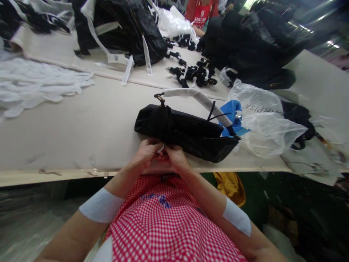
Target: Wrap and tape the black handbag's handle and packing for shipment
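A black handbag (188, 133) lies on its side on the table right in front of me. Its handle (196, 96) is wrapped in white material and arches over the far side. Close to the bag's near edge, my left hand (148, 151) and my right hand (176, 157) meet with fingers closed in a pinch. Between them shows a small whitish piece (160, 148), too small to name. The fingertips partly hide it, and I cannot tell whether it is joined to the bag.
A blue object (233, 112) and a clear plastic bag (269, 133) are right of the handbag. White strips (40, 82) lie left. Behind are black straps (195, 74), a large black bag (122, 29) and a black heap (245, 43). A person in red (201, 14) is across the table.
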`<action>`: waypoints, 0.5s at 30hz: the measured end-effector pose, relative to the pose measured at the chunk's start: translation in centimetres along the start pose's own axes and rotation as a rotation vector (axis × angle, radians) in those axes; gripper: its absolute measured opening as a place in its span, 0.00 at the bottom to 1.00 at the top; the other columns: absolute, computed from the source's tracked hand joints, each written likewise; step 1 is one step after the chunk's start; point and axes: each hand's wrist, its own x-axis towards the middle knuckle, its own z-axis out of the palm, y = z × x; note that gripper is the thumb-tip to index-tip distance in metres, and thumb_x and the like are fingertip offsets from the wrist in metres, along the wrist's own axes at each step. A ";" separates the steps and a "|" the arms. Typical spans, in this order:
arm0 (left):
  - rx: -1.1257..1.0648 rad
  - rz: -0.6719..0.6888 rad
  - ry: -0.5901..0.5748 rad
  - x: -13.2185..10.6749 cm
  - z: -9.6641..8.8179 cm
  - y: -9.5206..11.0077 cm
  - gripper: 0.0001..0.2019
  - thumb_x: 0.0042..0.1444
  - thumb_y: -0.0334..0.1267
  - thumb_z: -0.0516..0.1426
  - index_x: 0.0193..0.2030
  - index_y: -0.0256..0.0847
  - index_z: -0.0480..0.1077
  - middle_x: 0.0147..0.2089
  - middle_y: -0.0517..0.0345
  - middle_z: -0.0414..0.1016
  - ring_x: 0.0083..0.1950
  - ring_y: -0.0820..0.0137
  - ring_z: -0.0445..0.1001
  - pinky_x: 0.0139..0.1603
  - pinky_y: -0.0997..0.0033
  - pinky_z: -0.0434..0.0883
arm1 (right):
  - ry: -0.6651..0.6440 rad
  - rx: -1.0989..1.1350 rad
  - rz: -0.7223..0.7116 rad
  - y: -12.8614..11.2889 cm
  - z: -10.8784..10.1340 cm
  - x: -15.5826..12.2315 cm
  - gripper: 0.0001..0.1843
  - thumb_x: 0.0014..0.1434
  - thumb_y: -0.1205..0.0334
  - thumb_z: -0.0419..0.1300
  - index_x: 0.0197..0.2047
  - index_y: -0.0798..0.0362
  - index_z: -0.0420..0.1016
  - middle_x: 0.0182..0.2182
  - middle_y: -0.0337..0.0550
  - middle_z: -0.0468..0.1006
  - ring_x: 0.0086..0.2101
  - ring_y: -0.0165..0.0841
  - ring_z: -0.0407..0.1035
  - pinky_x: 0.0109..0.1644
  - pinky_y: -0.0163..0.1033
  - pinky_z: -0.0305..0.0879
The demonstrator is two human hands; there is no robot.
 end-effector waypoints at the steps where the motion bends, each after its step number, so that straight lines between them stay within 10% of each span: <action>1: -0.004 0.018 0.004 0.0 0.0 -0.1 0.10 0.46 0.30 0.66 0.30 0.36 0.68 0.17 0.64 0.67 0.16 0.76 0.64 0.17 0.78 0.61 | -0.003 -0.014 0.014 0.0 0.0 0.0 0.16 0.46 0.50 0.69 0.21 0.53 0.73 0.18 0.39 0.75 0.18 0.30 0.68 0.25 0.35 0.71; 9: 0.080 0.128 0.085 -0.3 0.1 -0.1 0.11 0.50 0.28 0.64 0.33 0.38 0.64 0.19 0.66 0.68 0.17 0.75 0.67 0.18 0.77 0.65 | 0.024 0.058 0.022 -0.6 -0.4 -0.8 0.07 0.47 0.61 0.65 0.27 0.55 0.74 0.18 0.33 0.70 0.17 0.22 0.58 0.16 0.26 0.47; 15: 0.113 0.240 0.145 -0.1 -0.3 -0.9 0.12 0.49 0.26 0.63 0.36 0.39 0.65 0.27 0.66 0.71 0.23 0.75 0.73 0.23 0.77 0.71 | -0.059 0.221 0.291 -1.8 -0.3 -0.4 0.08 0.50 0.66 0.64 0.24 0.56 0.69 0.16 0.34 0.69 0.15 0.19 0.51 0.14 0.25 0.38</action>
